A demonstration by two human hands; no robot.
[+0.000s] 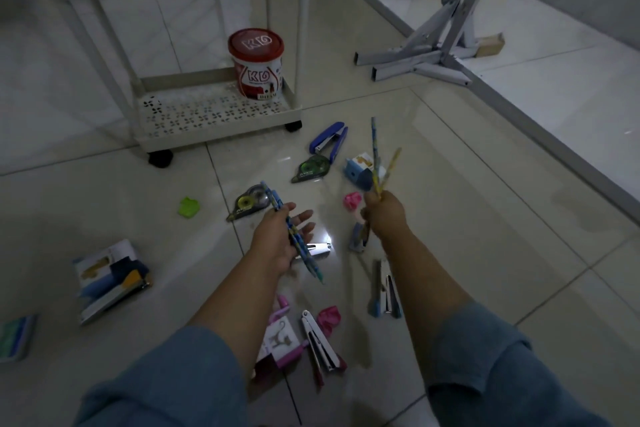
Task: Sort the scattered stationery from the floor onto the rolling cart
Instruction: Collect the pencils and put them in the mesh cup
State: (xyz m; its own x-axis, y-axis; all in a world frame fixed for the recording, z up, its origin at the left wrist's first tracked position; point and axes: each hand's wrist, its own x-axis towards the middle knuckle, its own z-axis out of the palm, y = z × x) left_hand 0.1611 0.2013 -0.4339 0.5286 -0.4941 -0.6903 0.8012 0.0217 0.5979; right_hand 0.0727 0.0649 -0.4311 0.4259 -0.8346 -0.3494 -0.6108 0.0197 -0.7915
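Pale tiles (450, 253) by the cart (214, 131) lie cluttered; left grip (277, 239) holds blue pencils (313, 269), right grip (382, 215) yellow pencils (390, 165).

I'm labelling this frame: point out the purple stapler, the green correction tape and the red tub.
purple stapler (327, 136), head view, top arm.
green correction tape (310, 168), head view, its body.
red tub (255, 44), head view, its lid.

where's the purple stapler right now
Head view, centre: the purple stapler lies on the floor just right of the rolling cart, next to the green correction tape.
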